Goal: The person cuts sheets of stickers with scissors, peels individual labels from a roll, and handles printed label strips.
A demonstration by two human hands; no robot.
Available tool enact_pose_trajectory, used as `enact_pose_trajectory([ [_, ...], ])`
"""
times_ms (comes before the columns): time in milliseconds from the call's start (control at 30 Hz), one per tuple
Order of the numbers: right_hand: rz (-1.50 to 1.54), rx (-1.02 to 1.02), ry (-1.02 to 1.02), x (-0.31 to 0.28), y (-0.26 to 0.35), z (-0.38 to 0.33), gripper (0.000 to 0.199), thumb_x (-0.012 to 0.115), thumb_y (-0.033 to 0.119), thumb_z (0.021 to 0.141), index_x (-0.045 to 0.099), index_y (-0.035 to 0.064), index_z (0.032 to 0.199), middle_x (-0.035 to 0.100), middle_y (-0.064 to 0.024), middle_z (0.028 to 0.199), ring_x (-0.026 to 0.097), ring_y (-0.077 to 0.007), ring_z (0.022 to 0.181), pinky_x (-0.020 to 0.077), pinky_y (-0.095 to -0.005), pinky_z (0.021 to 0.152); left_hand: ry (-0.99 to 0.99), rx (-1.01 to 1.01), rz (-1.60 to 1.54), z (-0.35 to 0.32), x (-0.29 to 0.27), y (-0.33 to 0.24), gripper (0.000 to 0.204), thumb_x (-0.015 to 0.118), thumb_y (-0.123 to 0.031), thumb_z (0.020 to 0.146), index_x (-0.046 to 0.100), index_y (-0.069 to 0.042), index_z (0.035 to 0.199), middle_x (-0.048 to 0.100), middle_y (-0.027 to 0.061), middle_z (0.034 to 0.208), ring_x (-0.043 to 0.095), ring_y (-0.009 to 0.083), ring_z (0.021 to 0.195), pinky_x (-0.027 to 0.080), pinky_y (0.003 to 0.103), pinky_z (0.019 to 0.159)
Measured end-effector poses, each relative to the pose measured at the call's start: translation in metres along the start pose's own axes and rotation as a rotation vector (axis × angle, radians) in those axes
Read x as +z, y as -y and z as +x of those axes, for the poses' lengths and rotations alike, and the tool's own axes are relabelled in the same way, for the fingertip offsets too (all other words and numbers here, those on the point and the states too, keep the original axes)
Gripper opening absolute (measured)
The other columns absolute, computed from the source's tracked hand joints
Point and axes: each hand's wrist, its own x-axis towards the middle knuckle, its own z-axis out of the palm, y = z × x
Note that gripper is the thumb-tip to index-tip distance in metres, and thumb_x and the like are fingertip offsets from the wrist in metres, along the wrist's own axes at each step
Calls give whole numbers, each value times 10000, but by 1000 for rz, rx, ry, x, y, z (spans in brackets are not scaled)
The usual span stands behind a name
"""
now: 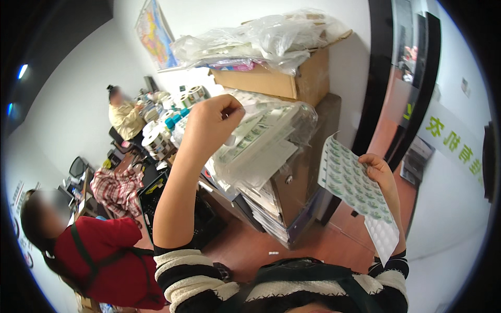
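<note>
Two hands are engaged: the left hand (216,117) pinches a small sticker, raised at centre; the right hand (378,175) grips the sticker sheet (355,190) by its right edge. Risk: the limp sheet may curl or slip, and the bagged label stack (266,141) behind may slide.

The left hand (216,117) was raised at the centre, touching a bagged stack of sticker sheets (261,143) piled on a cabinet (297,193); a cardboard box (282,78) sat behind and above that pile, with plastic bags (261,36) on top; the right hand (378,172) held a sticker sheet (355,188) to the right, apart from the cabinet; a seated person (104,255) was at lower left; another person (125,117) sat further back.
</note>
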Motion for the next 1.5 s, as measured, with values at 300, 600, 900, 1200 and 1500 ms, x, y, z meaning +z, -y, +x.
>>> enact_pose_trajectory([
  [300, -378, 123, 184, 62, 12, 82, 373, 547, 14, 776, 504, -49, 1141, 580, -107, 1040, 566, -119, 879, 449, -227, 788, -188, 229, 150, -15, 9, -7, 49, 614, -32, 691, 595, -19, 734, 576, 88, 686, 571, 207, 558, 454, 273, 526],
  [600, -352, 57, -58, 77, 21, 71, 380, 558, 40, 756, 512, -73, 1116, 605, -164, 961, 604, -134, 778, 480, -223, 699, -17, 410, 55, -6, 0, 10, 43, 604, 6, 716, 591, 3, 757, 550, 74, 676, 552, 158, 563, 441, 250, 519],
  [900, -397, 7, -199, 103, -3, 63, 424, 481, -64, 727, 504, -30, 1149, 577, -103, 1055, 569, -120, 893, 454, -225, 775, 76, 697, 177, -6, 7, 16, 99, 608, -37, 682, 561, -49, 769, 514, 70, 668, 547, 245, 593, 451, 322, 518],
  [1200, -574, 75, -129, 121, -14, 78, 565, 459, -132, 663, 450, -15, 1216, 536, -90, 1130, 532, -109, 976, 429, -219, 810, 45, 814, 267, -26, 6, 8, 185, 541, -76, 612, 471, -62, 783, 433, 55, 685, 515, 212, 621, 435, 311, 485],
  [1500, -605, 107, -23, 100, -20, 84, 627, 441, -117, 624, 390, -55, 1247, 515, -96, 1154, 515, -136, 1021, 423, -231, 819, -32, 833, 303, -39, 30, 18, 150, 542, -139, 597, 514, -37, 703, 433, 47, 736, 483, 145, 633, 407, 231, 485],
])
